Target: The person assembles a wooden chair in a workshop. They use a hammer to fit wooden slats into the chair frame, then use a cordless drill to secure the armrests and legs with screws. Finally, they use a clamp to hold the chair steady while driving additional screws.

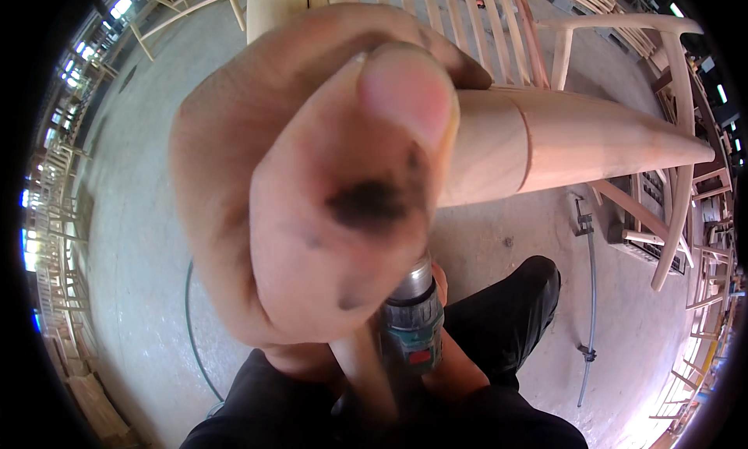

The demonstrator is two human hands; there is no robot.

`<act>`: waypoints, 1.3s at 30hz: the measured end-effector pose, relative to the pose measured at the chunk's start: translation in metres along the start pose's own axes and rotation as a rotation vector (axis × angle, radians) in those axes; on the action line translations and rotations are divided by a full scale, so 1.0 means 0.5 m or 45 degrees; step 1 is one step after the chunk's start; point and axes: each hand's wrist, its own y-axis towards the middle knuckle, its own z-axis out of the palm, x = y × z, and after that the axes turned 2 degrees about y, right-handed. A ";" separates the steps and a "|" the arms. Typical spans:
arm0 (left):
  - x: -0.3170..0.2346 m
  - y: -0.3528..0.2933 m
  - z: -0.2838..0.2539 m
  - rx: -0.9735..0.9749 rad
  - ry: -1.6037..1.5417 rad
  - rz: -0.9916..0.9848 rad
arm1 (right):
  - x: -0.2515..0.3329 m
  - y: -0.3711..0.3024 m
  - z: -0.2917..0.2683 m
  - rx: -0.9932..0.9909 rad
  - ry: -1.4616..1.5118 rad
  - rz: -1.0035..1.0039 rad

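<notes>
My left hand fills the middle of the view, very close, its thumb with dark smudges laid over the curled fingers. It appears closed round a thick, pale wooden chair rail, which runs out to the right and tapers to a blunt end. A dark seam line crosses this rail. Below the thumb a green drill with a metal chuck points upward. My right hand is on the drill, mostly hidden behind it. The drill's tip is covered by my left hand. A pale wooden piece slants beside the drill.
Slatted wooden chair parts stand beyond the rail, with a curved chair frame at right. A long bar clamp lies on the concrete floor. A thin hose curves at left. Chair frames line the far left.
</notes>
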 end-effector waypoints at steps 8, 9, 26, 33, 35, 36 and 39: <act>0.070 0.001 -0.004 -0.020 0.119 0.654 | 0.016 0.009 0.011 0.024 0.036 0.046; 0.075 0.003 -0.005 0.005 0.202 0.678 | 0.008 0.005 0.004 0.021 0.049 0.059; 0.040 0.045 -0.050 0.248 0.281 0.426 | -0.036 -0.019 0.009 -0.050 -0.279 -0.004; -0.017 0.052 -0.027 0.084 -0.155 -0.337 | 0.035 0.016 -0.054 0.072 -0.293 -0.013; -0.007 0.065 -0.037 0.197 0.017 -0.281 | 0.067 0.010 -0.115 0.100 -0.406 -0.013; -0.012 0.067 -0.022 0.208 0.105 -0.275 | 0.091 -0.002 -0.157 0.122 -0.461 0.050; 0.003 0.077 -0.005 0.177 0.282 -0.263 | 0.142 -0.076 -0.306 0.028 -0.565 0.115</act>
